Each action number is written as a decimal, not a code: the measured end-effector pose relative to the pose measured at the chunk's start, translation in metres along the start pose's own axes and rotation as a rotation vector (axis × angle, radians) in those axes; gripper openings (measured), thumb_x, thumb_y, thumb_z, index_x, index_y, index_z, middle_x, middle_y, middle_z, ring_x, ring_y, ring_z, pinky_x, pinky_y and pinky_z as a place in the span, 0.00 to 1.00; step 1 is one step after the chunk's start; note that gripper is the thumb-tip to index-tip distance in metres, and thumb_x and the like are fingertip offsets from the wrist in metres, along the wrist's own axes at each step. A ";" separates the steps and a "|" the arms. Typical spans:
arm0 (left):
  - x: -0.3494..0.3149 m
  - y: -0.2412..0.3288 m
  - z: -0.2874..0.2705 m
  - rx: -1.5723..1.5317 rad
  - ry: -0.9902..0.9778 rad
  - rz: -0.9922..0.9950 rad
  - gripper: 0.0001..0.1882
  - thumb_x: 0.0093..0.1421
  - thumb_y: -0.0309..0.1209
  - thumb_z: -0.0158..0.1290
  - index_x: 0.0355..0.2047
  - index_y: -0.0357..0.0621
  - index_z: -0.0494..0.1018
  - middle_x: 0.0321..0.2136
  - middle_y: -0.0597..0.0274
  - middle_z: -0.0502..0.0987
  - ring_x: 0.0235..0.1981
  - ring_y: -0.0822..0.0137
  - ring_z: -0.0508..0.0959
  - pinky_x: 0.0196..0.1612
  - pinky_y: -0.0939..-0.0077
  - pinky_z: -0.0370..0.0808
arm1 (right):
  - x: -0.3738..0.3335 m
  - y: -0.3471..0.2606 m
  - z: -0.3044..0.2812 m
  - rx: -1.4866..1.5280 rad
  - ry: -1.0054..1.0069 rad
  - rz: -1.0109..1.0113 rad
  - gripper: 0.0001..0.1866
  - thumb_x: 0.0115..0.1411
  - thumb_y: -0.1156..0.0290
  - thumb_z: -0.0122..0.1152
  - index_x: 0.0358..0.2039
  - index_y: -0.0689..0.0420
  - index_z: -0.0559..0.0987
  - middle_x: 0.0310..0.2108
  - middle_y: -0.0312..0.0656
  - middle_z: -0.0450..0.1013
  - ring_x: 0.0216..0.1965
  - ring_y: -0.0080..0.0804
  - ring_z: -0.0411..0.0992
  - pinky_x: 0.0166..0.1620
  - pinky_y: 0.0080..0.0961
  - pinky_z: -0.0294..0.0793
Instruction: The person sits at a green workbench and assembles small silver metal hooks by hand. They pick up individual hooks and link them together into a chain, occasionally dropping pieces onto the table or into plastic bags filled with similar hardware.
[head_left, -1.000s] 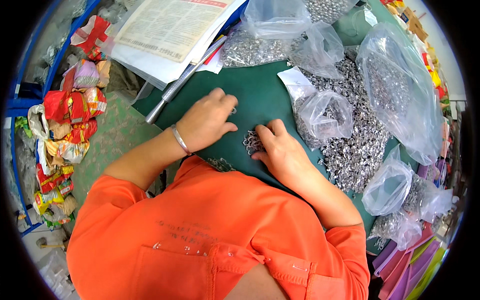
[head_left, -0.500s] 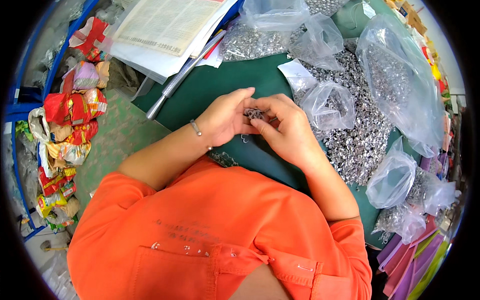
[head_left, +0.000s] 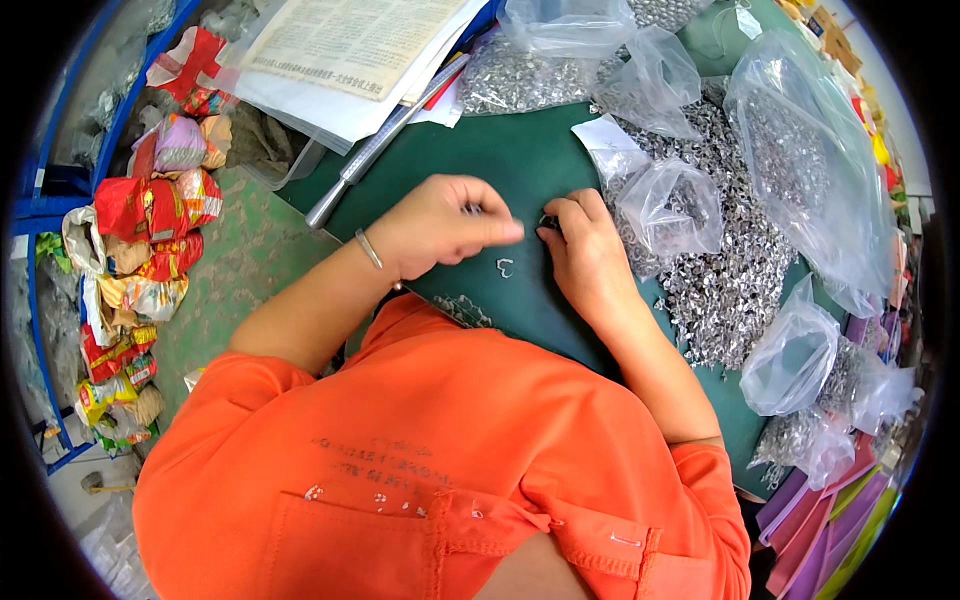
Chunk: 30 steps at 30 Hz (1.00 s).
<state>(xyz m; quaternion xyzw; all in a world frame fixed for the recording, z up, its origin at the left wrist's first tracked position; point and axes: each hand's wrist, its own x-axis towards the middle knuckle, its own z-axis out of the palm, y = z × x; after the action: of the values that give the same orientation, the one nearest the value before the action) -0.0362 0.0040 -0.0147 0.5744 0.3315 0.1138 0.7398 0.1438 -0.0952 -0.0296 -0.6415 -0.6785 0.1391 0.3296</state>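
Note:
My left hand (head_left: 450,228) is over the green table top (head_left: 470,150), its fingers curled and thumb pointing right. A bit of shiny grey metal (head_left: 471,209) shows inside the curl, partly hidden. To its right, my right hand (head_left: 588,245) has fingertips and thumb pinched around a small dark metal piece (head_left: 548,221), mostly covered. Between the two hands, a single small bent metal clip (head_left: 505,267) lies on the table. The large heap of loose shiny metal pieces (head_left: 725,250) spreads just right of my right hand.
Clear plastic bags (head_left: 810,160) of metal pieces stand around the heap. Papers (head_left: 340,65) and a long metal-handled tool (head_left: 385,135) lie at the far left. Several thin metal bits (head_left: 462,310) sit at the near table edge. Colourful packets (head_left: 150,210) hang on a blue rack (head_left: 60,215).
My hands have parted from where they met over a cluster of small metal pieces. The left moved left and turned over; the right shifted slightly right. The clip between them is now uncovered.

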 end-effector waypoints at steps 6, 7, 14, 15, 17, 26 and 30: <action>-0.013 -0.014 0.015 0.881 0.021 0.334 0.09 0.45 0.28 0.61 0.25 0.38 0.73 0.23 0.54 0.73 0.25 0.59 0.74 0.29 0.69 0.71 | -0.008 -0.003 -0.015 0.175 -0.087 -0.002 0.10 0.46 0.84 0.59 0.31 0.62 0.74 0.29 0.48 0.70 0.31 0.49 0.71 0.34 0.34 0.72; -0.014 -0.014 0.015 0.871 0.017 0.334 0.09 0.46 0.27 0.61 0.25 0.38 0.73 0.23 0.55 0.73 0.25 0.59 0.74 0.29 0.70 0.71 | -0.010 -0.005 -0.017 0.217 -0.085 0.016 0.10 0.47 0.84 0.59 0.32 0.62 0.75 0.28 0.47 0.71 0.31 0.46 0.72 0.33 0.31 0.73; -0.013 0.000 0.017 0.414 -0.039 0.136 0.05 0.51 0.24 0.58 0.24 0.38 0.72 0.20 0.66 0.71 0.21 0.75 0.70 0.24 0.81 0.66 | -0.027 -0.011 -0.025 0.886 -0.102 0.520 0.07 0.54 0.84 0.58 0.34 0.64 0.77 0.30 0.38 0.74 0.31 0.22 0.74 0.34 0.17 0.75; -0.013 0.002 0.018 0.273 -0.060 0.076 0.05 0.52 0.24 0.57 0.24 0.39 0.72 0.20 0.69 0.70 0.20 0.79 0.68 0.22 0.83 0.64 | -0.028 -0.012 -0.027 1.034 -0.092 0.601 0.05 0.55 0.84 0.57 0.34 0.64 0.77 0.30 0.37 0.74 0.31 0.20 0.73 0.34 0.16 0.75; -0.015 0.008 0.019 -0.011 -0.096 -0.085 0.04 0.52 0.23 0.57 0.26 0.40 0.72 0.20 0.71 0.69 0.18 0.82 0.65 0.19 0.87 0.59 | -0.028 -0.016 -0.032 1.103 -0.070 0.584 0.05 0.56 0.84 0.57 0.33 0.65 0.77 0.31 0.38 0.75 0.31 0.21 0.73 0.34 0.16 0.75; -0.015 0.018 0.033 -0.306 -0.139 -0.114 0.05 0.54 0.23 0.56 0.31 0.37 0.72 0.20 0.70 0.69 0.16 0.85 0.61 0.16 0.89 0.55 | -0.031 -0.022 -0.040 1.088 0.060 0.424 0.06 0.55 0.85 0.58 0.34 0.65 0.75 0.33 0.41 0.74 0.33 0.21 0.73 0.36 0.16 0.74; -0.016 0.020 0.037 -0.346 -0.150 -0.103 0.05 0.56 0.24 0.56 0.32 0.36 0.73 0.20 0.70 0.70 0.15 0.86 0.60 0.16 0.89 0.54 | -0.035 -0.021 -0.038 1.090 0.150 0.318 0.09 0.53 0.86 0.59 0.36 0.64 0.73 0.33 0.42 0.74 0.34 0.22 0.73 0.38 0.17 0.74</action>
<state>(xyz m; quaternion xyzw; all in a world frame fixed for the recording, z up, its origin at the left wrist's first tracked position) -0.0213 -0.0272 0.0138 0.4277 0.2799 0.0881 0.8549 0.1503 -0.1403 0.0022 -0.4811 -0.3788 0.4710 0.6350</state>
